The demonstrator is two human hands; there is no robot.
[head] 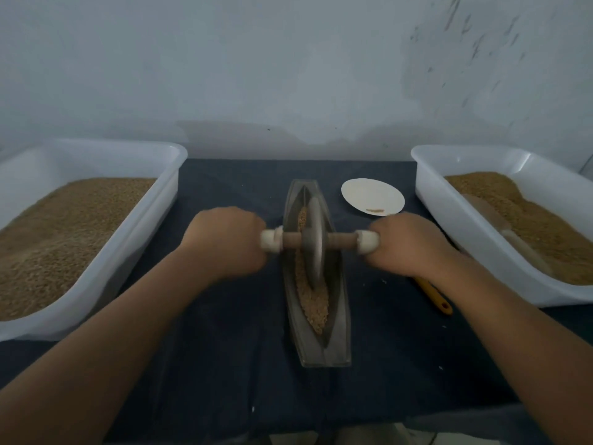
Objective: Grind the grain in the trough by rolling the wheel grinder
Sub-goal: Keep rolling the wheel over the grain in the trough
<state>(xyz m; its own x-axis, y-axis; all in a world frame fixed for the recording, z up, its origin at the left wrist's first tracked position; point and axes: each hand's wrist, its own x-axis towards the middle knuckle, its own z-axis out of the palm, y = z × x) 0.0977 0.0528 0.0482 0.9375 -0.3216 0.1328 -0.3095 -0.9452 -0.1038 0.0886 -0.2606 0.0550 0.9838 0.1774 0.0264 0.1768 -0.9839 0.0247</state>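
A: Where is the wheel grinder (314, 248) sitting?
B: In the trough (325, 356), on the grain (313, 303) (about mid-length). The left hand (227, 242) and right hand (410, 244) are each gripping a handle end, fingers curled.

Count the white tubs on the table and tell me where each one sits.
2. The left tub stands left of the trough, the right tub right of it. Others could lie outside the view.

- We see grey trough (340, 342), tan grain (316, 303) in it.
- Grey wheel (314, 248), brown axle (290, 240), white handles (367, 240).
- White bins (154, 200) w/ golden-brown heaps (64, 226).
- Navy cloth (224, 332), white plate (372, 195), yellow tool (433, 295).
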